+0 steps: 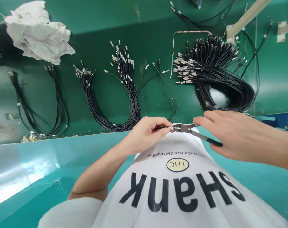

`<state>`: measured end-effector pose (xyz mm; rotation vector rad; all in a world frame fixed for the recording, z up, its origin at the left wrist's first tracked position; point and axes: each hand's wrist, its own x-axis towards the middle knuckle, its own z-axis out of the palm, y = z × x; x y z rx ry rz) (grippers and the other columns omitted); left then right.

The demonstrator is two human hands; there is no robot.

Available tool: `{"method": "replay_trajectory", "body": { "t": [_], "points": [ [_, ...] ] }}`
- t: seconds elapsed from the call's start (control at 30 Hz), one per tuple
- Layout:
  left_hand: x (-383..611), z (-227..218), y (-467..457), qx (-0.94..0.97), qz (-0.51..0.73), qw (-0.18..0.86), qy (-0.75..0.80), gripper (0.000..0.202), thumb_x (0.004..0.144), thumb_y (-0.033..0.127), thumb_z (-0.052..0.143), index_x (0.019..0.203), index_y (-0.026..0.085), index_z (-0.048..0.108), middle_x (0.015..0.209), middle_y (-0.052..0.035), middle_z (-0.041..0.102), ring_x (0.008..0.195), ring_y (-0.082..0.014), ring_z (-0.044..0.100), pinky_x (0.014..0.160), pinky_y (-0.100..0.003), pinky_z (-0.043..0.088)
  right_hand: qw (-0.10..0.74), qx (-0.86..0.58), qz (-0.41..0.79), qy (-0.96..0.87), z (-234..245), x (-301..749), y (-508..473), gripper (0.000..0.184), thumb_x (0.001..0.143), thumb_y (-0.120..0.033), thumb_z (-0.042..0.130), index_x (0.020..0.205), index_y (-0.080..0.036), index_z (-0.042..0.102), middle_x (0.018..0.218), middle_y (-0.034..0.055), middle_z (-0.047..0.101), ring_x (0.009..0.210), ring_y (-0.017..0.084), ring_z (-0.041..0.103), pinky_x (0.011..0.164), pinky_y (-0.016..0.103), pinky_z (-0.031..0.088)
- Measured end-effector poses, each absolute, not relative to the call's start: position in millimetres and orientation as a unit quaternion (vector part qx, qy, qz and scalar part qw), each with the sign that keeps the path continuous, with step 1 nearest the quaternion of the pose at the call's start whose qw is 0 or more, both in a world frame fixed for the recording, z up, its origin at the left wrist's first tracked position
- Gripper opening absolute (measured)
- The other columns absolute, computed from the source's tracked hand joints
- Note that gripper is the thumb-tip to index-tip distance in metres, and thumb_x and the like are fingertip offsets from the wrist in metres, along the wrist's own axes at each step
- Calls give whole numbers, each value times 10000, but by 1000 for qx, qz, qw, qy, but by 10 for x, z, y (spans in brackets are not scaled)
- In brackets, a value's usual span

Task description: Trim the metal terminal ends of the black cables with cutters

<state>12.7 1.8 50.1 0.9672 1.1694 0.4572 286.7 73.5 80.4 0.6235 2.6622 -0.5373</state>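
Near the bench's front edge, my left hand (148, 133) pinches the end of a thin black cable (159, 127) between thumb and fingers. Wrapped round the handles of a pair of pliers (185, 128) is my right hand (227, 136). The jaws of the pliers meet the small metal end of the cable just beyond my left fingertips. Whether the jaws are fully closed is too small to tell. A dark green grip shows on the lower handle.
A large coil of black cables (239, 91) with pale tips lies at the right of the green bench (155, 41). Bundled cables (106, 122) curve across the middle. Further cables (55, 104) lie left, below a crumpled white cloth (39, 34). A beige post (248, 19) stands at back right.
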Motion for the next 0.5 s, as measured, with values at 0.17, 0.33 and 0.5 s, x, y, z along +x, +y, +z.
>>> {"method": "replay_trajectory", "body": {
  "t": [0.17,0.33,0.5],
  "points": [
    [119,507,38,429,186,715,520,205,930,294,606,954,142,741,852,-41,714,739,-137,601,623,-246,445,199,181,-32,963,780,2831,747,366,875,-227,550,1234,-158,563,903,86,534,768,245,477,634,360,206],
    [110,496,66,435,160,725,509,196,928,287,600,942,160,749,841,-29,710,729,-132,596,616,-236,441,187,170,43,967,847,2827,755,424,890,-131,495,1309,-179,535,814,58,471,740,231,396,647,366,138],
    [115,490,82,440,158,729,500,196,931,270,591,935,158,751,830,-21,703,716,-123,578,603,-228,433,193,166,44,966,862,2812,780,420,883,-133,504,1298,-185,534,815,52,465,740,226,389,646,365,135]
  ]
}}
